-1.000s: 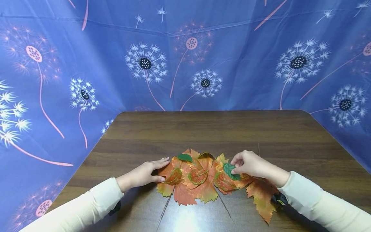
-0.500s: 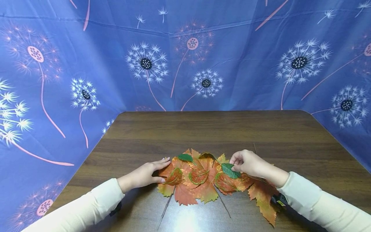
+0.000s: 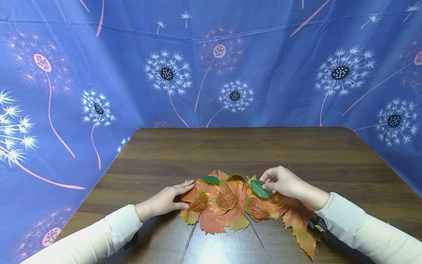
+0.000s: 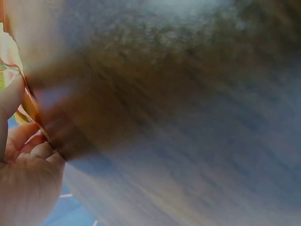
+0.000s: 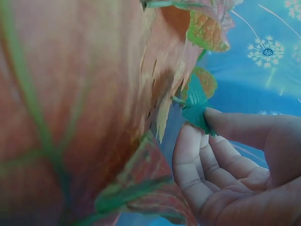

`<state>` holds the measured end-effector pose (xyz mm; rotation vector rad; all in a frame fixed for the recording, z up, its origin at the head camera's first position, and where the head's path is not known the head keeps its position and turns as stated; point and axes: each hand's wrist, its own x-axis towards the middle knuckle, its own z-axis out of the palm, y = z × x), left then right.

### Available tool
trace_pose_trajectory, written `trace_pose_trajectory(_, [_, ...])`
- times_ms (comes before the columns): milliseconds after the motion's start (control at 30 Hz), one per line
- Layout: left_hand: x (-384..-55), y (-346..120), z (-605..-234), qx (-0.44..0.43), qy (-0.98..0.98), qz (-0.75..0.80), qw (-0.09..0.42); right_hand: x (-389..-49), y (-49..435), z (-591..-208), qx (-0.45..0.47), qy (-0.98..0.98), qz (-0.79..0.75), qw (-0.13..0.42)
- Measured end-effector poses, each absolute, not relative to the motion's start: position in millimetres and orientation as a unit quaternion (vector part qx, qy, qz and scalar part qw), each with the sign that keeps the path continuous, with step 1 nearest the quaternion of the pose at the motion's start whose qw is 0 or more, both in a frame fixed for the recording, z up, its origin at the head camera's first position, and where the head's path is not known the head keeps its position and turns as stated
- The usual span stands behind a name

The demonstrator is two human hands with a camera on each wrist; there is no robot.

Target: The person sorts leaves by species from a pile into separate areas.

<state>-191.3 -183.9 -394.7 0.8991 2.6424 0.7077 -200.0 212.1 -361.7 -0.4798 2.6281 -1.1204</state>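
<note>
Orange and yellow artificial maple leaves [image 3: 212,222] lie overlapping in a wide cluster on the wooden table. Several smaller red leaves with green edges [image 3: 226,201] lie over them, and a green leaf [image 3: 211,179] sits near the back. My right hand [image 3: 283,181] pinches another green leaf [image 3: 261,189] between thumb and fingertips, above the cluster's right part. The right wrist view shows this green leaf [image 5: 196,106] held by its edge, its short stem pointing at the orange leaves. My left hand [image 3: 166,198] rests at the cluster's left end, thumb and extended fingers spread apart and touching the leaves.
Thin dark stems [image 3: 190,238] stick out toward the front of the table. One long orange leaf [image 3: 301,231] hangs off to the right, beside a black wrist device [image 3: 317,224]. Behind the table [image 3: 237,146] hangs a blue dandelion-print cloth [image 3: 280,73].
My right hand has shifted slightly back and turned the green leaf, which now shows more of its face and sits a little further left. My left hand stays in place.
</note>
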Motion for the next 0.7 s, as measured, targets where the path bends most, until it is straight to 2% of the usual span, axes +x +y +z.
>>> trace_pose_trajectory(500, [-190.4, -182.4, -395.8, 0.298, 0.906, 0.269, 0.135, -222.6, 217.9, -346.3, -0.151, 0.912, -0.368, 0.101])
trace_pose_trajectory(700, [-191.0, -182.8, -395.3, 0.299, 0.906, 0.267, 0.136, -233.3, 224.8, -342.2, -0.115, 0.893, -0.414, 0.13])
